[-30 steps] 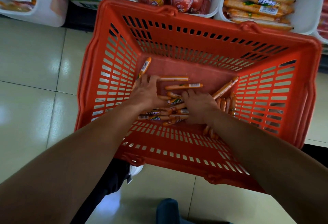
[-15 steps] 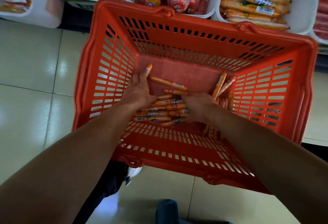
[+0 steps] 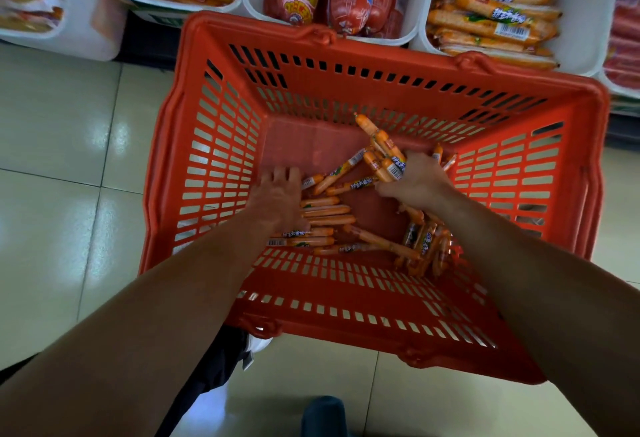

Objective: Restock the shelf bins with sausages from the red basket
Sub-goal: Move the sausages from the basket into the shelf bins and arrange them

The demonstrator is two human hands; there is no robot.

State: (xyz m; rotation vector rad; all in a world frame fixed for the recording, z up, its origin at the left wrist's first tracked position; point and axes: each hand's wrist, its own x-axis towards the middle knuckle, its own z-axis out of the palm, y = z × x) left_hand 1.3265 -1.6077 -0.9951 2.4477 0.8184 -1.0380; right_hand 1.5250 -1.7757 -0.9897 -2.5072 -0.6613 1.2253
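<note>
Now the right hand (image 3: 419,180), down among the sausages (image 3: 325,211) a half-second ago, has clamped on a bunch (image 3: 384,159) and lifted it off the floor of the basket (image 3: 161,166). The left hand (image 3: 280,194), fingers spread, rests on those left in the basket's left half. A first load seems ready. Past the basket's far right corner, a white bin (image 3: 588,14) holds matching sausages.
</note>
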